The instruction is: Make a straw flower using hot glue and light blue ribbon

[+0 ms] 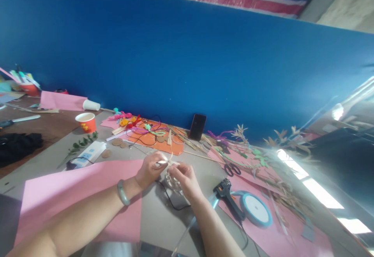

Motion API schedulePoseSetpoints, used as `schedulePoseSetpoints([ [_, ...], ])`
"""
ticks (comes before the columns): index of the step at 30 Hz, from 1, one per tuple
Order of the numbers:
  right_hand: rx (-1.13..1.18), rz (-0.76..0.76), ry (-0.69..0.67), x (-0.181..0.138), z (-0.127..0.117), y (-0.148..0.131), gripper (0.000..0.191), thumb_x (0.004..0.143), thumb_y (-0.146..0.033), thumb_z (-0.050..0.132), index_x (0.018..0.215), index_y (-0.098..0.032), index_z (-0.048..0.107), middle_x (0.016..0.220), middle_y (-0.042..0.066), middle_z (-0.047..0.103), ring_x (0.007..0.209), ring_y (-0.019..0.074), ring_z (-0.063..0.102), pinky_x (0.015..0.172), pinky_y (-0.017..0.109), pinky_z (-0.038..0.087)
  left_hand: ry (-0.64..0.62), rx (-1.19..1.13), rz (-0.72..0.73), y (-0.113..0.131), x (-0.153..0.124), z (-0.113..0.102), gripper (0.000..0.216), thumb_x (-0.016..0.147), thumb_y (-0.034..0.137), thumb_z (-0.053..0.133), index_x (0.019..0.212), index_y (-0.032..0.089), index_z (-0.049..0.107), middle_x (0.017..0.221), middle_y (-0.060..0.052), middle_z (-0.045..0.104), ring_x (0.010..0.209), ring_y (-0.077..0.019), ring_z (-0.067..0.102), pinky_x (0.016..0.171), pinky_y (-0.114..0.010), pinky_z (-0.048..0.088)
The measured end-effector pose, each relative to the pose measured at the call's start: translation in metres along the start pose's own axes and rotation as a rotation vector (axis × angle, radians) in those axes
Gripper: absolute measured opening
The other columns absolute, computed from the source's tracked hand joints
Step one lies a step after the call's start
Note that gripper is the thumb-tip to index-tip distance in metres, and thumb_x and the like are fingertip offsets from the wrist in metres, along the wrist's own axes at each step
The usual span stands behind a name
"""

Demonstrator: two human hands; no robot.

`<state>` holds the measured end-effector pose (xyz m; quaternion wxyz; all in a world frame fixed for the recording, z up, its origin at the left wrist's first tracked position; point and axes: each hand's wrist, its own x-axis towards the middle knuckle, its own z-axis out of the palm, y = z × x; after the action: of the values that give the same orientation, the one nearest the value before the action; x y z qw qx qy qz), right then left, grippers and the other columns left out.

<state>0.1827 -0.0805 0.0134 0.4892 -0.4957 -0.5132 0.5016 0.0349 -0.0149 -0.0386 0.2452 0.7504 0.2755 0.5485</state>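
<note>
My left hand [151, 168], with a pale green bangle [124, 193] on its wrist, is closed in a pinch on a small cream piece with thin, petal-like points [169, 161]. From the other side, the fingers of my right hand [184, 175] pinch the same piece near its lower edge. Just below the fingertips, a shiny whitish rounded object [173, 183] is partly hidden by my right hand; its kind I cannot make out. A black cord [169, 200] curves on the table beneath my hands.
To the right are a black glue gun [229, 198], a blue-rimmed ribbon spool [256, 209], scissors [232, 169] and dried stems. A phone [198, 127] leans against the blue wall [187, 54]. Leftward are a paper cup [86, 123] and pink paper [78, 194].
</note>
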Motion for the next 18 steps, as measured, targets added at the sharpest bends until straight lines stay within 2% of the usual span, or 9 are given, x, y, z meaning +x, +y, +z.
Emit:
schedulePoseSetpoints([
  [10,-0.134,-0.102,-0.068,0.0026,0.0033,0.0038,0.041,0.075,-0.050,0.065,0.055,-0.016,0.054,0.051,-0.004,0.042,0.049,0.0083,0.033,0.047,0.021,0.028,-0.048,-0.015,-0.060,0.0056,0.0001,-0.0006,0.017,0.082,0.028,0.060,0.070,0.017,0.058,0.071,-0.001,0.058,0.067,-0.0139,0.055,0.063,-0.025,0.045],
  [18,-0.228,-0.157,0.071,0.0049,0.0005,0.0091,0.042,0.069,-0.048,0.072,0.051,-0.017,0.050,0.049,-0.004,0.045,0.050,0.0095,0.038,0.052,0.023,0.034,-0.021,-0.054,-0.106,0.0034,-0.0005,0.0013,0.017,0.081,0.028,0.062,0.069,0.017,0.057,0.068,0.000,0.055,0.064,-0.0126,0.054,0.060,-0.023,0.043],
])
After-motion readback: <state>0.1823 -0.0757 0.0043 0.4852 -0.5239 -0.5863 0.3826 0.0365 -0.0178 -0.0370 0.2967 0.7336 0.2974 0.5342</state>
